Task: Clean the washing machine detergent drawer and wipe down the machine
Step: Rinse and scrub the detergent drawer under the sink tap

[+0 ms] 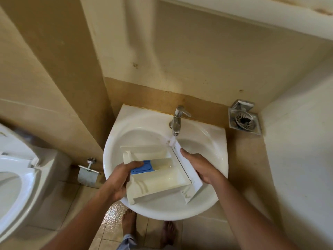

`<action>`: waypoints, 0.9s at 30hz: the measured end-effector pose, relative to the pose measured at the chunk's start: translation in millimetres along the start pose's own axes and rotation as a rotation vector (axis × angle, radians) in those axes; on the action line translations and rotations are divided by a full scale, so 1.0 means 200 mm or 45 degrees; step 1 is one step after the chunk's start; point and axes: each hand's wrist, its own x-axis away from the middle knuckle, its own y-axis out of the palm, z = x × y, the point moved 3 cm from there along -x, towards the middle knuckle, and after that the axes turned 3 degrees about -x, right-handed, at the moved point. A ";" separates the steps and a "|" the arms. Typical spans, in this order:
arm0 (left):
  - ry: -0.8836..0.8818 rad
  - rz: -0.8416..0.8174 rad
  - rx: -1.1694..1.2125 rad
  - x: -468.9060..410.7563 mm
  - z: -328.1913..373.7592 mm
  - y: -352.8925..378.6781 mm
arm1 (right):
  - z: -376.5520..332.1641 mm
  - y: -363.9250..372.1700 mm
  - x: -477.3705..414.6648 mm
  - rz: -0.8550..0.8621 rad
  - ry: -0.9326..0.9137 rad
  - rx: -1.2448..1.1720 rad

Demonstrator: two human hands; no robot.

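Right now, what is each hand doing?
Left hand: closed on the rear end of the white plastic detergent drawer, near its blue insert.
Right hand: closed on the drawer's white front panel.

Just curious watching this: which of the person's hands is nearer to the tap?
The right hand. It holds the detergent drawer by its front panel, fingertips just below the tap and its running water. The left hand grips the drawer's opposite end by the blue insert, farther away.
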 end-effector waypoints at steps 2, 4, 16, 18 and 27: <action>0.030 0.032 0.043 0.03 -0.02 0.00 | -0.04 0.01 -0.06 -0.053 0.011 0.084; 0.071 0.061 0.072 0.05 -0.03 0.03 | -0.08 0.03 -0.13 -0.057 -0.049 0.120; 0.427 0.560 0.075 0.18 0.00 0.07 | -0.22 0.15 -0.42 -0.174 -0.023 -0.325; 0.478 0.614 0.063 0.19 -0.02 0.06 | -0.19 0.18 -0.47 -0.209 0.034 -0.539; 0.553 0.716 0.219 0.21 -0.16 0.07 | -0.19 0.19 -0.54 -0.373 0.110 -0.920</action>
